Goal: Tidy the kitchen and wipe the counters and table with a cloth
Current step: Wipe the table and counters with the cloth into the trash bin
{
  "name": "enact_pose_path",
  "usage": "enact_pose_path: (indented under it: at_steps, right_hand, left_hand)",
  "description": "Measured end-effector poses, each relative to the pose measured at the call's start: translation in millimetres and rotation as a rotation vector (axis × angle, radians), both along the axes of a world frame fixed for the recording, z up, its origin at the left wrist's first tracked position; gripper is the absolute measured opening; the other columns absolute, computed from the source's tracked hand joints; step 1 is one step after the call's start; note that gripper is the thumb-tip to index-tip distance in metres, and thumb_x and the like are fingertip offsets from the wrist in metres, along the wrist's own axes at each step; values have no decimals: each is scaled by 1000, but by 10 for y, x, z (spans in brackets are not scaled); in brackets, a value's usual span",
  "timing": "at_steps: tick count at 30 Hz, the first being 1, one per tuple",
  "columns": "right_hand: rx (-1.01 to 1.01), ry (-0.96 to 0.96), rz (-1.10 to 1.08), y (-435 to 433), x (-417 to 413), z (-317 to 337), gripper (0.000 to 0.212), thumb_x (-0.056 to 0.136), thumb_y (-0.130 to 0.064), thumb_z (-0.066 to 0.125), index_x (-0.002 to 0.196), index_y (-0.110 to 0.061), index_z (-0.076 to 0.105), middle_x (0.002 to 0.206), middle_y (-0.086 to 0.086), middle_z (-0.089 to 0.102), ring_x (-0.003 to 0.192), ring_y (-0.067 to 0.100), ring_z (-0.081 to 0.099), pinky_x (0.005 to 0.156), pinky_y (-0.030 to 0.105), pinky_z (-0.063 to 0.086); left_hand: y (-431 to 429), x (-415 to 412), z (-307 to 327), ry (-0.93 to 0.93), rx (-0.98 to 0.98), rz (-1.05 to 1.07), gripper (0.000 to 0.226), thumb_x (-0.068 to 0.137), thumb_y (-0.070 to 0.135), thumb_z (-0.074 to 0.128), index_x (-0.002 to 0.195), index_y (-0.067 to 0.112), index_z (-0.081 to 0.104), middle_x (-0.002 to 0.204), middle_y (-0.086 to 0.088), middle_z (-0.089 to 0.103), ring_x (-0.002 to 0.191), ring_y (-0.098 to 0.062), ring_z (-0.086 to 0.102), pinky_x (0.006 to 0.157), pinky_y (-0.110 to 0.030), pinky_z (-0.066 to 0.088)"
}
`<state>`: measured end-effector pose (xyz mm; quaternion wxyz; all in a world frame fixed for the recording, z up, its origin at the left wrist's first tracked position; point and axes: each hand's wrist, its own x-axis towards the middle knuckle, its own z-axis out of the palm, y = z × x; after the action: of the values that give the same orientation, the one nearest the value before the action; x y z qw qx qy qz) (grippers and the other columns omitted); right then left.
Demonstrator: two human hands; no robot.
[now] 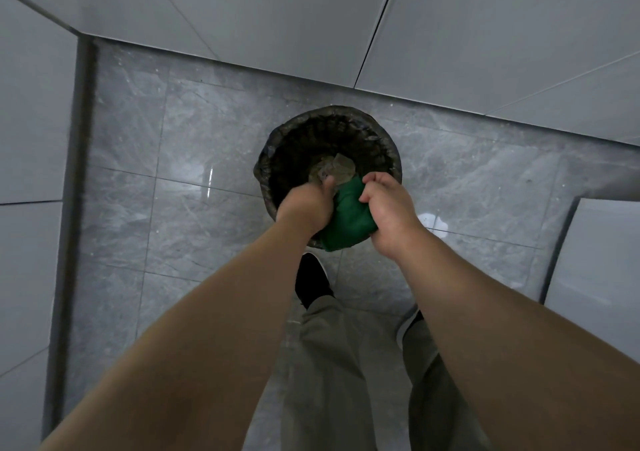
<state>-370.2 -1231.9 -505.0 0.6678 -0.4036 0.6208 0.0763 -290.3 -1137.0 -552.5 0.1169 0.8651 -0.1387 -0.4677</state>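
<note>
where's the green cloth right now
In the head view, mid-frame, the green cloth is bunched between the left hand and the right hand, which both grip it over the near rim of the black-lined bin.

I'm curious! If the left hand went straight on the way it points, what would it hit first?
Probably the scraps lying in the black-lined bin: the left hand, gripping the green cloth, points down into its opening. Depth is hard to judge.
</note>
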Motion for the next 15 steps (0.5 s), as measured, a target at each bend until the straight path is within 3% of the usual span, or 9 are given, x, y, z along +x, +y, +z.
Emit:
enact_pose_path:
  at_steps: [2, 4, 6, 9, 12, 15]
  right_hand:
    - [1, 4, -26, 0, -43, 1, 32, 75, 1, 46, 82, -27, 61, 100, 8, 62, 97, 32, 60, 79, 43, 53]
    - [8, -2, -62, -16, -81, 6, 34, 76, 2, 45, 85, -26, 61, 101, 8, 62, 93, 30, 60, 74, 40, 53]
    - [22, -27, -87, -19, -69, 29, 35, 77, 4, 43, 87, -25, 61, 102, 7, 63, 91, 29, 60, 71, 38, 53]
    - [27, -60, -82, -30, -27, 84, 37, 80, 3, 42, 88, -27, 62, 109, 6, 63, 97, 29, 61, 80, 45, 57]
    - [26, -92, -66, -59, -11, 132, 38, 82, 3, 41, 91, -27, 62, 109, 4, 62, 100, 28, 61, 90, 49, 56]
    - [10, -98, -57, -134, -59, 233, 35, 82, 1, 41, 91, -25, 62, 108, 6, 63, 97, 28, 61, 89, 51, 55]
  left_hand:
    - [66, 34, 47, -277, -120, 249, 41, 104, 40, 35, 126, 16, 59, 118, -9, 66, 108, -30, 61, 85, -36, 47]
    - [211, 70, -16, -402, -79, 482, 38, 97, 33, 49, 129, 15, 56, 124, -7, 62, 113, -26, 58, 93, -38, 49]
    - [380, 67, -163, -195, 116, 786, 47, 92, 27, 54, 136, 9, 50, 135, -11, 55, 122, -28, 54, 96, -38, 49]
    - [524, -40, -372, 266, 86, 1105, 43, 98, 26, 51, 136, 7, 53, 135, -12, 57, 113, -29, 61, 79, -34, 50]
    - [567, -124, -455, 347, 97, 1239, 43, 98, 36, 56, 131, 7, 55, 117, -11, 64, 100, -27, 64, 80, -37, 53]
    - [450, -198, -403, 351, 18, 1138, 39, 95, 40, 62, 119, 10, 58, 105, -5, 65, 91, -23, 62, 83, -37, 50]
